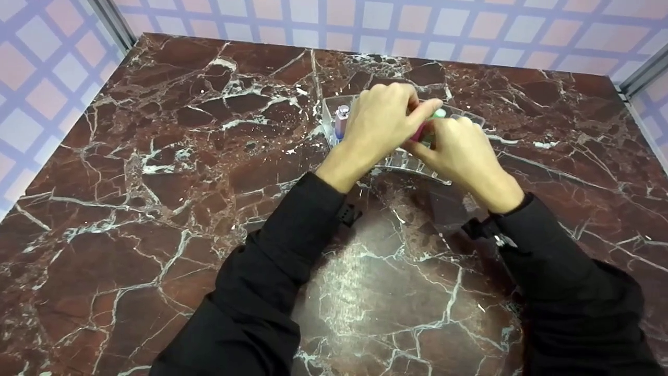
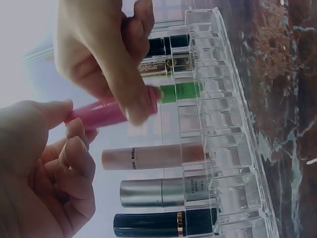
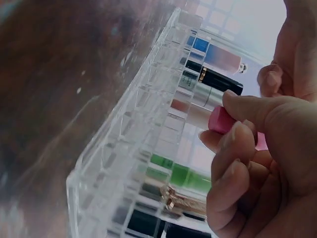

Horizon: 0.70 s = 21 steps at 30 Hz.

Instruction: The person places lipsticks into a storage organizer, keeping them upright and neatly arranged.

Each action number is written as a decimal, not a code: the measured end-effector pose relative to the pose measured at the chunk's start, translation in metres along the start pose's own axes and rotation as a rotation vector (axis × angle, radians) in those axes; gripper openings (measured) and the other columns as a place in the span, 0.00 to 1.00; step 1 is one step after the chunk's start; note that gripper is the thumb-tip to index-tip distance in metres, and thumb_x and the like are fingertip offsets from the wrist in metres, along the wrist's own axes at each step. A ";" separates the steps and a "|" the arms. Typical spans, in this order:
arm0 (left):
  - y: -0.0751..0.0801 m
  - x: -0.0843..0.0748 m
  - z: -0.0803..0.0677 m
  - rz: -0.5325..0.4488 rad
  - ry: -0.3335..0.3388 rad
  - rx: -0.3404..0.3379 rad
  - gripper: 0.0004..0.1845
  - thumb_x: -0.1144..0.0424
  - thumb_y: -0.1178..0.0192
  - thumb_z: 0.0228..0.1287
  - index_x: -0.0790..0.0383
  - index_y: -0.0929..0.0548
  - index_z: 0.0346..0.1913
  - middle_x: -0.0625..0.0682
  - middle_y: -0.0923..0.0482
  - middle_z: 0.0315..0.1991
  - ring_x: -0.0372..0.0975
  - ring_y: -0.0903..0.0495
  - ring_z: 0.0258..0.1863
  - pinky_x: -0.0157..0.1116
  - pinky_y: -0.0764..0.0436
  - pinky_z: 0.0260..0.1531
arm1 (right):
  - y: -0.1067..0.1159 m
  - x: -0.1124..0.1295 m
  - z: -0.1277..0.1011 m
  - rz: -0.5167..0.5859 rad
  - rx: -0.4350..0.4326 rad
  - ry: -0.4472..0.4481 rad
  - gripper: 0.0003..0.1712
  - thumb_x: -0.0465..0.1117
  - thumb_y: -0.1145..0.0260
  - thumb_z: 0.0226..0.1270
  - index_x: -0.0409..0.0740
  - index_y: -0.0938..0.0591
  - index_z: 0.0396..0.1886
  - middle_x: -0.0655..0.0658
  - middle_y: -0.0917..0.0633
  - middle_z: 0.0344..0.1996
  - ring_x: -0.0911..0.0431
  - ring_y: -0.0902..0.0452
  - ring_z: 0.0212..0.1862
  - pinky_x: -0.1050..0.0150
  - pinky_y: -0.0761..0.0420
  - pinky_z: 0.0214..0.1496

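Both sleeves (image 1: 292, 250) near; right hand (image 1: 459, 151) and left hand (image 1: 378, 122) pinch pink tube (image 2: 99, 115), could slip, toppling neighbours in clear rack (image 2: 223, 148).

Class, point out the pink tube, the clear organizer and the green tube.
pink tube (image 2: 101, 114), left wrist view, mid-body.
clear organizer (image 2: 233, 148), left wrist view, divider wall.
green tube (image 2: 181, 91), left wrist view, body.

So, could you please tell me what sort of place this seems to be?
Probably a staged recording booth, not a home: a red marble-patterned tabletop, pink-and-lilac grid backdrop walls on metal framing, and a clear acrylic lipstick organizer holding cosmetics.
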State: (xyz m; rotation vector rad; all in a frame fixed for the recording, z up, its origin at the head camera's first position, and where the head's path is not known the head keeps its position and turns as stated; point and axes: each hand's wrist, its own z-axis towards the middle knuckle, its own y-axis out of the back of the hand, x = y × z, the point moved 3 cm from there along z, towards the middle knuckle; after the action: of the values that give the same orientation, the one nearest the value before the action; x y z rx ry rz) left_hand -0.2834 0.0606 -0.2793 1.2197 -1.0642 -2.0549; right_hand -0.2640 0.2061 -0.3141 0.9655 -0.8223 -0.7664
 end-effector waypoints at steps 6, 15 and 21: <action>0.000 0.002 0.001 0.008 -0.013 -0.030 0.22 0.41 0.48 0.76 0.53 0.12 0.42 0.44 0.17 0.28 0.32 0.33 0.18 0.28 0.34 0.19 | -0.008 -0.001 0.010 -0.042 -0.071 -0.028 0.18 0.47 0.35 0.72 0.35 0.13 0.41 0.41 0.18 0.16 0.46 0.22 0.18 0.49 0.20 0.24; -0.004 0.000 0.003 0.015 -0.054 -0.020 0.21 0.44 0.51 0.78 0.52 0.12 0.49 0.45 0.14 0.33 0.32 0.27 0.22 0.27 0.31 0.22 | -0.004 -0.006 0.007 -0.052 -0.131 -0.055 0.14 0.39 0.37 0.71 0.32 0.15 0.48 0.41 0.20 0.15 0.46 0.26 0.16 0.49 0.21 0.24; -0.008 0.003 0.002 0.027 -0.051 -0.028 0.20 0.44 0.51 0.79 0.50 0.12 0.50 0.44 0.14 0.36 0.34 0.24 0.27 0.29 0.27 0.26 | -0.006 -0.007 0.007 -0.020 -0.126 -0.051 0.16 0.37 0.37 0.69 0.32 0.17 0.52 0.40 0.18 0.17 0.45 0.23 0.18 0.49 0.21 0.25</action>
State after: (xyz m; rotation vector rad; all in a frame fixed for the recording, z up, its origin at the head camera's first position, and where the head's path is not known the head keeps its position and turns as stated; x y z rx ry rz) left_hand -0.2868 0.0636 -0.2865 1.1389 -1.0659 -2.0831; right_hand -0.2745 0.2068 -0.3193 0.8463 -0.7996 -0.8530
